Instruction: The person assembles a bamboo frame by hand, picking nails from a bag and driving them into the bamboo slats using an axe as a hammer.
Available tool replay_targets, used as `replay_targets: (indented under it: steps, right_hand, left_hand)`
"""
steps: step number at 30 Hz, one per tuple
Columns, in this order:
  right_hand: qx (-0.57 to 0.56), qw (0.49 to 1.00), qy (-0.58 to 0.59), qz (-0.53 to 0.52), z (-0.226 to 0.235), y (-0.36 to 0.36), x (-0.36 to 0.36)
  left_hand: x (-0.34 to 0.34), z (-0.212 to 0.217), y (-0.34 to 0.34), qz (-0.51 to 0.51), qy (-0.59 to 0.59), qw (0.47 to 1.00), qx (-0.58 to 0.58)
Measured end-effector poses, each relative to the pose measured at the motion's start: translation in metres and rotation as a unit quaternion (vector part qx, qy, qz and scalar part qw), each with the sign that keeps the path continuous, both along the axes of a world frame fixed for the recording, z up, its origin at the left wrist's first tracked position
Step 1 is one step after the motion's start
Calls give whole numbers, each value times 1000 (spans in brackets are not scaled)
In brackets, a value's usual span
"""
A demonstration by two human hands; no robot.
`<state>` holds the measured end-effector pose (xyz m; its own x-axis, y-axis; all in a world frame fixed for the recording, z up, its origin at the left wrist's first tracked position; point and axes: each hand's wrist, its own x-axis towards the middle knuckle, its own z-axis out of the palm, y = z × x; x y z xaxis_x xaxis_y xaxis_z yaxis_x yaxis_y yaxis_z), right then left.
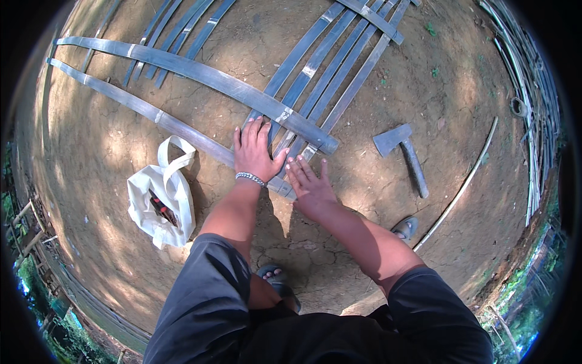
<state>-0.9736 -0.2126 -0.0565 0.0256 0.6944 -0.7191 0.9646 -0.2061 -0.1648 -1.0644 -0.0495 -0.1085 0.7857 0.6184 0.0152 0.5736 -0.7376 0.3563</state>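
Observation:
My left hand (256,153), with a chain bracelet on the wrist, lies flat with fingers stretched over the near ends of several split bamboo slats (330,90). Beside it my right hand (312,189) rests fingers-out near the same slat ends, thumb apart. Neither hand is closed around anything. A wide bamboo strip (200,71) crosses over the slats just beyond my fingertips. Under my hands runs a narrower bamboo strip (136,104), partly hidden by them. At the far end, a short bamboo crosspiece (377,23) also lies over the slats.
On the dirt ground to the right lies a hatchet (405,151). A white cloth bag (159,209) holding red-handled tools (160,207) sits left of my arms. More loose slats (176,36) lie far left. A thin pole (461,185) and a pile of long strips (533,121) line the right.

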Motion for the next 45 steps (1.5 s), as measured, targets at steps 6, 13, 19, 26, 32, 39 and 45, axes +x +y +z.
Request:
replay_targets:
  steps: [6,13,19,26,32,39,45]
  right_hand:
    - [14,1000,4,9,4,0,3]
    - [17,1000,-9,9,-2,-3,0]
    - [9,1000,-7,5,-4,-1,-1]
    - [12,1000,13,-21,-5,-4,-2]
    - [48,997,41,-50,-4,-8,1]
    - [86,992,72,-61,-6,-17,0]
    - [118,991,48,-45,-14,-22,-11]
  left_hand:
    - [-4,-7,1,-9,-26,999,18]
    - [-5,-3,1,-38,-65,997,19]
    - [-7,-8,1,-35,-85,996,22]
    - [-6,-16,-1,-7,-71,997,35]
    - [-7,-16,0,0,-71,997,39]
    - [-6,-16,-2,5,-68,997,38]
    - [-4,-15,-2,3,-67,997,40]
